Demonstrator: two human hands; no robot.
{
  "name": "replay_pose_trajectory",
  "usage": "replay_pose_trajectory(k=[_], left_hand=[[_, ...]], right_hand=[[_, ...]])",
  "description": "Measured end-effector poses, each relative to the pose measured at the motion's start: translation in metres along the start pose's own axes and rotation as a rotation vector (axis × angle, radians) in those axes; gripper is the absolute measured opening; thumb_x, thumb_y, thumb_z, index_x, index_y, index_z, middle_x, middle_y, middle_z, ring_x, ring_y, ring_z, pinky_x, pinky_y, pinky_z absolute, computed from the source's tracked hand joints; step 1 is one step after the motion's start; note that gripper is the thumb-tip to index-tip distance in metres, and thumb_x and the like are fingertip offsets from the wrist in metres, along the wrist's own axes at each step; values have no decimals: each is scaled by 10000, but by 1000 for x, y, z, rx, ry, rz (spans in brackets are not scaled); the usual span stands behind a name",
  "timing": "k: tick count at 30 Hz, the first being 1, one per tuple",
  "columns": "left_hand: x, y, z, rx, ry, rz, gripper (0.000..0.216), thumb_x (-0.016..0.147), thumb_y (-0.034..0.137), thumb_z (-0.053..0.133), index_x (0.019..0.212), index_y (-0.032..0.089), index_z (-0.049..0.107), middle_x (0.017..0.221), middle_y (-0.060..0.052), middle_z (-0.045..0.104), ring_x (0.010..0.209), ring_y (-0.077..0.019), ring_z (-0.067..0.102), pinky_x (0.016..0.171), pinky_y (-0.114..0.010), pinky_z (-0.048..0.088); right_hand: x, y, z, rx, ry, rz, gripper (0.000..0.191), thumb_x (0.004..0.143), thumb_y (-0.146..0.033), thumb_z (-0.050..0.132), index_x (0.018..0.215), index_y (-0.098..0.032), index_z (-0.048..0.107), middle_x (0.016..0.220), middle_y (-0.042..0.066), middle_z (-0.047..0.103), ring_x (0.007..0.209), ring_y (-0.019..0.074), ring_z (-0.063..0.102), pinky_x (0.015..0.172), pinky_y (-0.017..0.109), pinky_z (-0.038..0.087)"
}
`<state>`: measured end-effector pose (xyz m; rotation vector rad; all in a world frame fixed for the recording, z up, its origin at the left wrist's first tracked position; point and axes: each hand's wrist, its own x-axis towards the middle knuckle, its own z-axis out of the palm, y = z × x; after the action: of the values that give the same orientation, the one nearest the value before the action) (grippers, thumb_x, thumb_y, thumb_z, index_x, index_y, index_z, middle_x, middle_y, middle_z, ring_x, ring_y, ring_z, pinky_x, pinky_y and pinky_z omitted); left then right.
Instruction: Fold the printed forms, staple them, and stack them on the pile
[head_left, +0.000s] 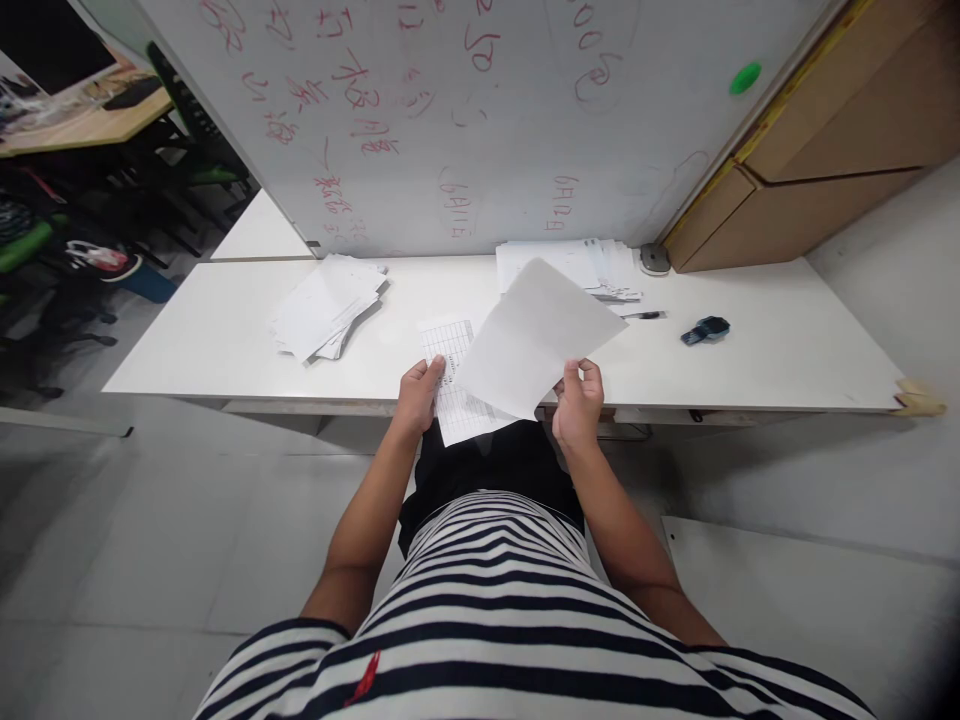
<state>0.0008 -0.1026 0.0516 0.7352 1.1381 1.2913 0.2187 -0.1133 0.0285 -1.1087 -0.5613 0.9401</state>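
My left hand (420, 395) pinches the left edge of a sheet printed with a table grid (452, 345), thumb on top. A blank-looking sheet of paper (536, 340) is gripped at its lower right edge by my right hand (580, 402). It is tilted and covers the right part of the printed sheet. Both papers are held over the front edge of the white table (225, 330). To the left lies a loose, uneven pile of papers (328, 308). Another paper stack (559, 262) sits at the back, partly hidden behind the blank sheet.
A dark pen (643, 315) and a dark watch-like object (705, 330) lie on the right of the table. Behind stands a whiteboard (405, 200) with red writing, beside cardboard boxes (750, 225). A small grey device (654, 260) is at the board's foot.
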Motion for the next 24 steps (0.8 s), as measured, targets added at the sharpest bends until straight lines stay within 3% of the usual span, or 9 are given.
replay_pose_trajectory(k=[4, 7, 10, 12, 15, 18, 21, 24], left_hand=[[5, -10, -4, 47, 9, -61, 426, 705, 507, 736, 893, 134, 649, 889, -86, 697, 850, -207, 658, 788, -338, 501], [6, -15, -3, 109, 43, -64, 527, 755, 548, 679, 1113, 166, 619, 1115, -119, 670, 1015, -230, 636, 878, -350, 484], [-2, -11, 3, 209, 108, 54, 621, 848, 619, 513, 1347, 250, 472, 1385, -102, 521, 1225, -236, 530, 993, -372, 426], [-12, -2, 8, 346, 68, 165, 594, 896, 627, 402, 1348, 252, 491, 1440, -77, 469, 1318, -233, 442, 1066, -371, 358], [-27, 16, 18, 518, -128, 224, 572, 911, 609, 378, 1244, 205, 607, 1342, -80, 569, 1289, -251, 467, 1083, -379, 333], [-33, 28, 26, 461, -298, 137, 573, 889, 615, 421, 1176, 177, 652, 1163, -88, 671, 1122, -258, 581, 994, -380, 412], [-31, 30, 27, 350, -323, 41, 565, 856, 640, 457, 1027, 161, 703, 933, -77, 709, 922, -227, 627, 852, -332, 472], [-28, 28, 25, 356, -250, 69, 426, 798, 578, 598, 804, 168, 713, 760, -32, 664, 745, -165, 587, 714, -261, 458]], right_hand=[[2, -6, 0, 116, -15, 57, 381, 721, -532, 698, 871, -249, 492, 717, -70, 534, 666, 91, 565, 678, 237, 479], [1, -13, 1, 140, -6, 60, 381, 718, -526, 703, 873, -244, 499, 774, -57, 577, 716, 96, 590, 692, 241, 488], [1, -17, 1, 142, 40, 49, 378, 723, -529, 699, 866, -236, 508, 759, -58, 570, 691, 90, 575, 665, 228, 482], [2, -16, -1, 121, 73, 46, 378, 725, -537, 695, 860, -235, 512, 697, -71, 528, 625, 82, 534, 607, 209, 459], [4, -12, -4, 72, 92, 62, 379, 729, -541, 695, 878, -233, 529, 609, -92, 432, 526, 73, 438, 516, 192, 394], [1, -9, -6, 31, 71, 63, 386, 730, -536, 701, 901, -228, 544, 576, -103, 378, 489, 68, 364, 477, 191, 332], [-3, -9, -7, -38, 33, 36, 386, 728, -534, 706, 901, -221, 563, 567, -102, 379, 490, 68, 336, 476, 197, 301], [-6, -8, -8, -92, -17, 13, 391, 712, -534, 715, 896, -216, 581, 588, -90, 439, 526, 79, 391, 524, 212, 342]])
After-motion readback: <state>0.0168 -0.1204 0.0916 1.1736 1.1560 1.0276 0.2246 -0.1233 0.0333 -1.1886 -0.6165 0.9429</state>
